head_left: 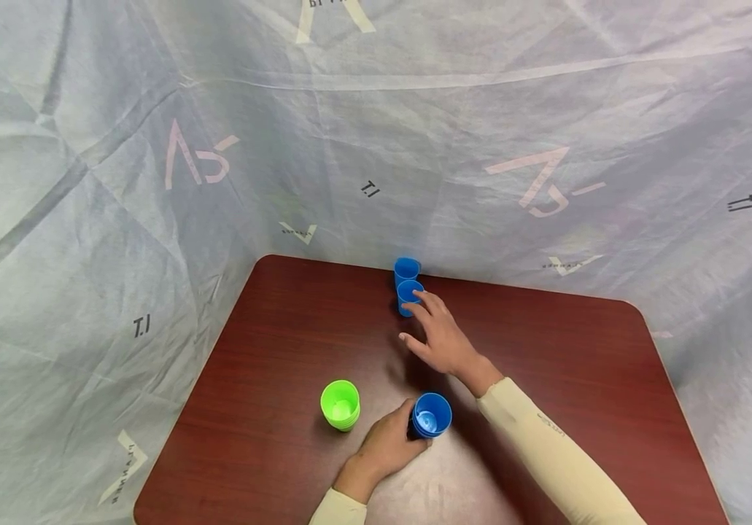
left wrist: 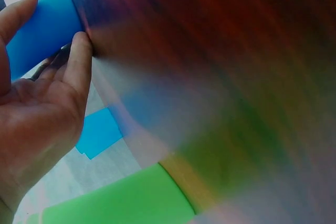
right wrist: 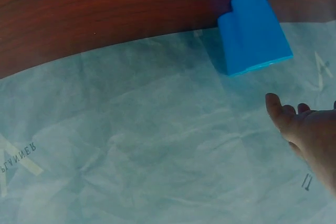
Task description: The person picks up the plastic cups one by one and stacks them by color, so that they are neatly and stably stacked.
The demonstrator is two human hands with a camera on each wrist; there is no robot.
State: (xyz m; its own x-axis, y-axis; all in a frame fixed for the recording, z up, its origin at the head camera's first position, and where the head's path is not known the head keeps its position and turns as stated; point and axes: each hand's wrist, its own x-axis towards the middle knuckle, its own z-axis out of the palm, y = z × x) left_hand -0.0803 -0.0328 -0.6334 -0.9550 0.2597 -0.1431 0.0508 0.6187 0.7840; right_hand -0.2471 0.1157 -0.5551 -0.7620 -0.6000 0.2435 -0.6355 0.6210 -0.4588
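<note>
My left hand (head_left: 390, 440) grips a stack of blue cups (head_left: 432, 415) near the front of the table; its thumb and fingers also wrap the blue cup wall (left wrist: 44, 27) in the left wrist view. To the left of that hand stands a stack of green cups (head_left: 340, 405). My right hand (head_left: 443, 337) reaches toward the back with fingers spread, close to a blue cup (head_left: 408, 300). Another blue cup (head_left: 406, 268) stands just behind it. In the right wrist view a gap shows between the right hand (right wrist: 310, 129) and the blue cups (right wrist: 257, 32).
The dark red wooden table (head_left: 284, 350) has rounded corners. Grey printed fabric (head_left: 428, 168) hangs behind its back edge and along both sides. The two separate blue cups stand near that back edge.
</note>
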